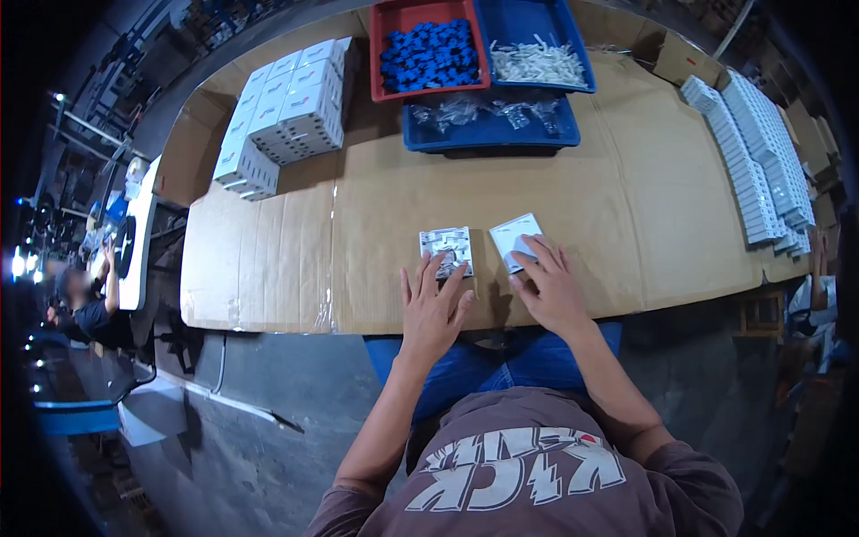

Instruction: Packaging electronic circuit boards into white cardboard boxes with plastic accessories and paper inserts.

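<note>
Left hand (429, 315) spreads its fingers on the open white piece (445, 239) on the worktop (385, 215) – right hand (553, 294) spreads over the flat white plate (514, 234) beside it – both look light, stiff, maybe slippery, best held by the edges

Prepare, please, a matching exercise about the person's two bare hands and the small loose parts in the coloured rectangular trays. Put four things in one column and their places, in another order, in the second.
Things:
1. Small blue parts
2. Left bare hand
3. Slim white parts
4. Right bare hand

Places:
A. Fingers over the smooth white square plate
B. In the rear blue rectangular tray
C. In the red rectangular tray
D. Fingers over the white square piece with uneven inner parts

Right pairs: 1-C, 2-D, 3-B, 4-A.
</note>
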Tool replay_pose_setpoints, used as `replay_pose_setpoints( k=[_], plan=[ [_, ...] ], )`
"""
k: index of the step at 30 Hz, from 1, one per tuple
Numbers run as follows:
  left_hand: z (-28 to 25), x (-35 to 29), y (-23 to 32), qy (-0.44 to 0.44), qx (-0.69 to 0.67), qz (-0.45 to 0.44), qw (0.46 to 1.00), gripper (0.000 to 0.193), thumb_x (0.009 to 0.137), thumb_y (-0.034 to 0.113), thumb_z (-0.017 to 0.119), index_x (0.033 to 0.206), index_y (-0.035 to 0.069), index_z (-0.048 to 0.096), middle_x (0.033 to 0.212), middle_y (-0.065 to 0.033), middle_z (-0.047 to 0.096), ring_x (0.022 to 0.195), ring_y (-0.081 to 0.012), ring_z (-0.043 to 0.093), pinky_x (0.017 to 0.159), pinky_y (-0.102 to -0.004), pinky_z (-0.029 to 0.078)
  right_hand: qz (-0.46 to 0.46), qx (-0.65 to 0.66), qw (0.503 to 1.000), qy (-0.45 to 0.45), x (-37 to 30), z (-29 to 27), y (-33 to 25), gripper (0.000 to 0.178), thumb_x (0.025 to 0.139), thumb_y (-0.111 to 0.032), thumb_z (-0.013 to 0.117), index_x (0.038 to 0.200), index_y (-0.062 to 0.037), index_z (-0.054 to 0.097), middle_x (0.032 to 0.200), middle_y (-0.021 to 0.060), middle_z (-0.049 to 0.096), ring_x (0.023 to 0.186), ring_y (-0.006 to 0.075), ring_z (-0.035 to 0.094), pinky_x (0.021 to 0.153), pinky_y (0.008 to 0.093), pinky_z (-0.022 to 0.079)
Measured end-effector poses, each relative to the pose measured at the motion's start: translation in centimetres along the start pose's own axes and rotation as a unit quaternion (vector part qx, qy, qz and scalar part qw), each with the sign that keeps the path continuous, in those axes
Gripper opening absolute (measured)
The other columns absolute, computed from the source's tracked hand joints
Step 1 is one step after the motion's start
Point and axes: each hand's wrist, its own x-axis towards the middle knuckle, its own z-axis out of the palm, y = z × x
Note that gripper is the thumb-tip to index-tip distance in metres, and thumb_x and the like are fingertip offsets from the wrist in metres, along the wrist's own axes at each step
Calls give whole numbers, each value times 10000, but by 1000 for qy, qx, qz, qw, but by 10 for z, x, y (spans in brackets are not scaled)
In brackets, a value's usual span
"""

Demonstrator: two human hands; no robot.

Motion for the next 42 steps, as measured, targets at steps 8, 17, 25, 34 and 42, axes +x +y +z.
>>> replay_pose_setpoints(
  k=[8,17,25,34,42],
  plan=[
    [18,3,8,54,-5,-28,998,459,1048,407,594,1444,176,618,1547,-143,460,1544,-395,294,1275,-606,131,2,-45,999,29,2,8,-7,414,1024,-400,620,1343,-143,687,1518,97,537,1451,293,461,1225,667,222],
    [23,1,7,107,-37,-23,993,506,1008,359,646,1450,120,588,1604,-162,421,1527,-432,321,1261,-607,203,-33,-14,981,192,109,-45,35,190,938,-139,690,1122,-108,728,1066,65,742,1054,303,670,1013,478,472],
    [22,13,11,109,-37,-123,986,542,1012,299,601,1489,56,515,1595,-209,419,1525,-460,309,1253,-619,177,157,-151,971,95,247,-79,136,129,908,-252,741,908,-123,753,970,74,753,930,290,710,905,471,500],
    [20,22,3,35,-26,-162,986,648,1017,401,593,1516,11,456,1617,-293,328,1505,-543,263,1219,-657,225,107,-292,950,-15,280,-56,129,220,832,-285,801,832,-66,775,899,123,734,935,316,704,901,471,471],
    [22,26,5,22,-24,-177,984,665,1026,440,558,1519,4,462,1609,-311,325,1478,-560,290,1204,-656,257,156,-176,971,-31,281,-70,131,177,828,-238,792,851,-65,765,887,134,711,885,266,691,855,424,471]
  ],
)
